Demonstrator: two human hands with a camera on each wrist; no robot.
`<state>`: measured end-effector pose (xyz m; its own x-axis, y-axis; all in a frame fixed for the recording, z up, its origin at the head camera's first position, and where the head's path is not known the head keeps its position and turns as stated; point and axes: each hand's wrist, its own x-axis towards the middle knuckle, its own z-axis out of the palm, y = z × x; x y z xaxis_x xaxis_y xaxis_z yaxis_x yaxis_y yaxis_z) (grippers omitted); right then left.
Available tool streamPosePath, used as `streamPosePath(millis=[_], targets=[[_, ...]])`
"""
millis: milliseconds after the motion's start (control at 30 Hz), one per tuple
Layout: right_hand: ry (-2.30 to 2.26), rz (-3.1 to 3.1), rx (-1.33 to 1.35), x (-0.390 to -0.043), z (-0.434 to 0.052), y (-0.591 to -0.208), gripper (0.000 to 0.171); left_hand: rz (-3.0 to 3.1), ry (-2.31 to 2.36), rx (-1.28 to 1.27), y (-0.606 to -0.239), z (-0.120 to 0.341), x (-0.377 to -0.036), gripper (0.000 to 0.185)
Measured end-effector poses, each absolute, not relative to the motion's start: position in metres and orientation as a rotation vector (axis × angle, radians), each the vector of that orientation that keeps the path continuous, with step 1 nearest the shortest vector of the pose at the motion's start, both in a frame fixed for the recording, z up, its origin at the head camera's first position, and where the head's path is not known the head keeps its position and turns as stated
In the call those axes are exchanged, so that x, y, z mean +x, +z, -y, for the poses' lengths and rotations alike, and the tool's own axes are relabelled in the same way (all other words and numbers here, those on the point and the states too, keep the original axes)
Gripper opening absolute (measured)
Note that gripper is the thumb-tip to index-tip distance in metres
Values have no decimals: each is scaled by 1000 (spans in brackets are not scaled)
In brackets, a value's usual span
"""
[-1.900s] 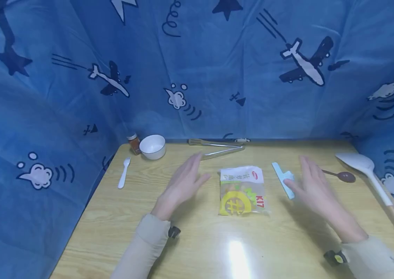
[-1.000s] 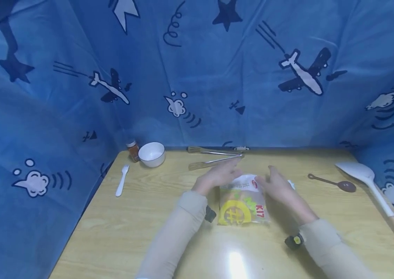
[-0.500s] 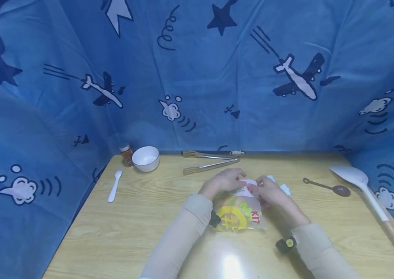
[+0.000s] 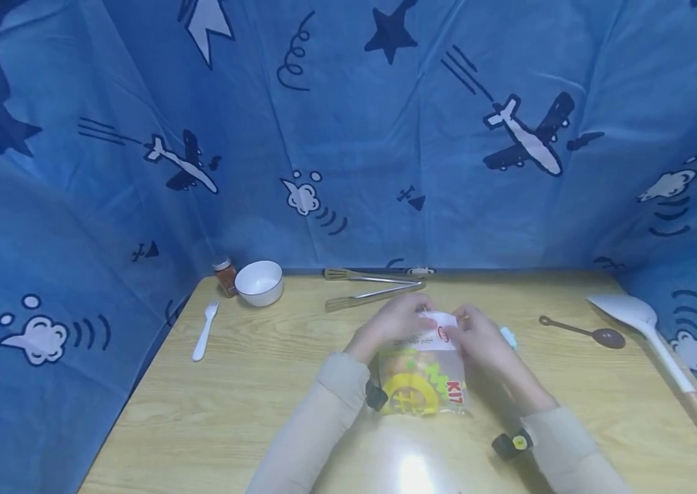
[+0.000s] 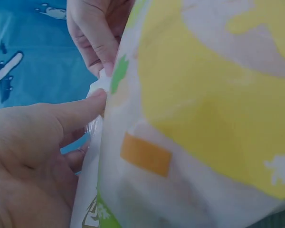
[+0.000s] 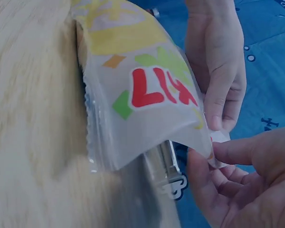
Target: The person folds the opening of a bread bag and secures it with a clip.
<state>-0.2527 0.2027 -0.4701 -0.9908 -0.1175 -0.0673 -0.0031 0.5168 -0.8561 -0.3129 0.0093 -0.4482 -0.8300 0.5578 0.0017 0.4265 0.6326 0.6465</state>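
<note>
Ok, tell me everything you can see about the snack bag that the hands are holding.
The glossy plastic snack bag with a yellow circle and red lettering sits mid-table on the light wooden table, its top end raised off the surface. It is partly see-through, with green and orange patches and a crimped, serrated side seam. The left hand and the right hand both pinch its white top edge from either side. It looks still sealed.
</note>
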Motion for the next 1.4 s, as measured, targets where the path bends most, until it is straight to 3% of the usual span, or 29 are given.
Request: streamPosePath(millis=[200,967,1400], targets=[[-1570,-2624,-161,-250,-205,-456,16,-2677,1107,749,-437,-4,-306,11],[-1814,-2523,-371,-233,-207,-413,16,-2637,1458,834,-392,16,-282,3],[-2037,-2715,-651,-220,-196,-409,5,-2566,1661,956,-388,30,-267,11]])
